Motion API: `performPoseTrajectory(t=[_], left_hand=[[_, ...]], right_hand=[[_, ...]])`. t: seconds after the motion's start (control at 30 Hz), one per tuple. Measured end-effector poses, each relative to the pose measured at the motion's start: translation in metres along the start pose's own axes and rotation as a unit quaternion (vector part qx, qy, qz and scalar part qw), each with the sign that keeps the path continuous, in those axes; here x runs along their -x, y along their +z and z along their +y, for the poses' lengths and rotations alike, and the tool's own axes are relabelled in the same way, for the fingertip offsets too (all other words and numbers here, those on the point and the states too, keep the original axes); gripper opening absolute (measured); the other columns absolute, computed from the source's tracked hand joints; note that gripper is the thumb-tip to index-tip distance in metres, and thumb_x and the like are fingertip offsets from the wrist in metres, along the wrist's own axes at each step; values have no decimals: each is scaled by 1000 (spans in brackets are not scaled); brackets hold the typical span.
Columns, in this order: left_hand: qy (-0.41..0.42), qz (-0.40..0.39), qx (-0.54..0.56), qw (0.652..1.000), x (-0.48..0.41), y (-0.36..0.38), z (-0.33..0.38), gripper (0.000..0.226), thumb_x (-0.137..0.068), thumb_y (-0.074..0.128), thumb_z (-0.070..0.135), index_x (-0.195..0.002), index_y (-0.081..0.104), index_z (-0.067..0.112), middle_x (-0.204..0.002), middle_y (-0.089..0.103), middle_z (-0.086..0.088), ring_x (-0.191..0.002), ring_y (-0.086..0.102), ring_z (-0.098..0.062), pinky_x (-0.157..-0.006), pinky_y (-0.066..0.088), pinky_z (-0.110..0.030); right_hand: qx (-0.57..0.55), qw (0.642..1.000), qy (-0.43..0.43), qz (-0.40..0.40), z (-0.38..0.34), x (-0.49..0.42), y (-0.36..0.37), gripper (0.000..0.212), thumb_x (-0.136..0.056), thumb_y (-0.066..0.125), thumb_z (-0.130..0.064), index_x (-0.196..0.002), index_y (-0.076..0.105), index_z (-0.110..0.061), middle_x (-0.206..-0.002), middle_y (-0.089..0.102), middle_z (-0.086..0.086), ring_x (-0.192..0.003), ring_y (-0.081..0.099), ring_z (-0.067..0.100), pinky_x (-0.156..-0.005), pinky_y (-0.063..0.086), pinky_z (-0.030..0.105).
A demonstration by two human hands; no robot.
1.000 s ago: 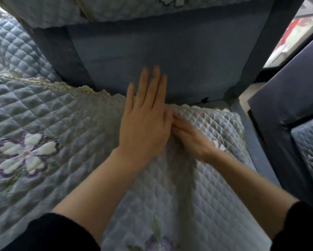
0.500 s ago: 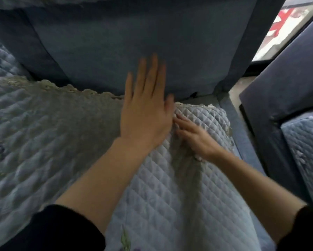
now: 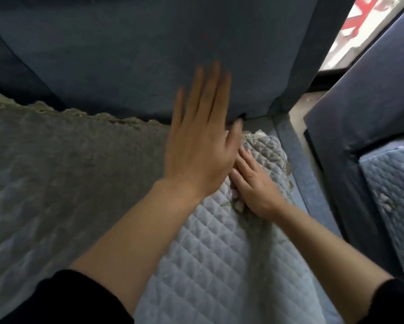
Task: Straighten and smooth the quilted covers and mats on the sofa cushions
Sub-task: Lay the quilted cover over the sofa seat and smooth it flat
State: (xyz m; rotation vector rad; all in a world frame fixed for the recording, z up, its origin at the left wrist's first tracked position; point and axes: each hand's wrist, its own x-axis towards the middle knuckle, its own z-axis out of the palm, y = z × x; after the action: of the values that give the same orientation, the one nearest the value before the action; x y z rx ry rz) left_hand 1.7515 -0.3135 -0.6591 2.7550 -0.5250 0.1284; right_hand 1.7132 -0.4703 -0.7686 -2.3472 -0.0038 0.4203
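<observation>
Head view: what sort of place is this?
Likely a home living room: a blue sofa, quilted covers with lace edging on its seat, and a second sofa alongside.

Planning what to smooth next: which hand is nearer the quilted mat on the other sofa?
Right. The right hand rests on the quilted cover, on the side toward that mat; the left hand lies beyond it, farther away.

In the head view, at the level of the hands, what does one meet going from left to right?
lace-edged cover → left hand → right hand → blue seat edge → dark side of the next sofa → second quilted mat
</observation>
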Motion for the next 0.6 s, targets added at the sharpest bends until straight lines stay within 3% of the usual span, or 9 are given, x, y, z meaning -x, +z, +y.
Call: performPoseTrajectory(t=[0.07, 0.1, 0.2, 0.27, 0.3, 0.37, 0.43, 0.5, 0.6], left_hand=[[-10, -184, -92, 979, 22, 25, -12, 67, -98, 18, 47, -154, 0, 14, -162, -6, -4, -148, -7, -18, -120, -3, -43], [-13, -236, -121, 964, 28, 34, -16, 67, -99, 16, 48, -154, -3, 13, -162, -6, -4, -148, -9, -17, -120, -6, -41], [-32, -266, -102, 958, 18, 31, -9, 66, -101, 21, 43, -154, -4, 13, -162, -8, -3, -148, -12, -16, -118, -9, -37], [-35, -205, -62, 976, 6, 18, -1, 65, -101, 25, 41, -154, -1, 13, -162, -7, -4, -148, -11, -17, -117, -9, -36], [-29, -142, -39, 989, -3, 10, 3, 65, -101, 26, 39, -154, 2, 12, -162, -6, -5, -148, -11, -18, -117, -10, -36], [-4, 3, 5, 1000, -21, -6, 17, 65, -99, 30, 38, -154, 8, 9, -162, 0, -8, -149, -6, -21, -116, -9, -35], [21, 82, 43, 996, -33, -8, 26, 67, -98, 33, 39, -153, 12, 8, -162, 5, -9, -149, -2, -22, -118, -6, -36], [11, 13, 17, 1000, -25, 11, 16, 68, -99, 33, 44, -154, 9, 10, -162, 4, -7, -149, -2, -21, -118, -4, -38], [-29, -216, -133, 967, 8, 52, -4, 71, -98, 18, 53, -154, -1, 13, -162, -4, -4, -148, -7, -19, -118, -5, -39]], right_hand=[[-143, 989, 23, -8, -8, -7, -41, 45, -103, 39, -29, -147, 33, -28, -154, 28, -9, -142, 22, 4, -118, 19, 28], [-211, 976, 29, 55, -16, -12, -61, 44, -102, 40, -25, -146, 36, -23, -152, 33, -8, -139, 28, 2, -116, 24, 24], [-233, 869, 28, 435, -28, -24, -120, 51, -96, 36, -23, -146, 35, -12, -153, 34, 1, -142, 26, 9, -115, 19, 17], [-184, 819, 44, 542, -21, -25, -119, 52, -97, 33, -22, -148, 30, -7, -156, 26, 11, -145, 19, 21, -116, 13, 20], [-165, 840, 54, 514, -14, -25, -99, 52, -99, 33, -22, -147, 31, -5, -155, 26, 18, -145, 19, 29, -118, 15, 28], [-24, 955, 87, 282, 6, -15, -31, 49, -100, 33, -27, -144, 35, -5, -151, 27, 24, -141, 23, 39, -115, 21, 45], [76, 992, 67, 76, 34, -4, 12, 54, -102, 27, -40, -151, 21, -19, -160, 14, 8, -147, 11, 27, -118, 10, 42], [-23, 995, 90, 17, 43, -9, -5, 53, -102, 33, -42, -151, 21, -29, -159, 14, -5, -145, 15, 14, -116, 12, 33], [-178, 972, 149, 27, 28, -18, -77, 34, -100, 42, -32, -129, 56, -19, -134, 50, 0, -110, 48, 5, -92, 36, 20]])
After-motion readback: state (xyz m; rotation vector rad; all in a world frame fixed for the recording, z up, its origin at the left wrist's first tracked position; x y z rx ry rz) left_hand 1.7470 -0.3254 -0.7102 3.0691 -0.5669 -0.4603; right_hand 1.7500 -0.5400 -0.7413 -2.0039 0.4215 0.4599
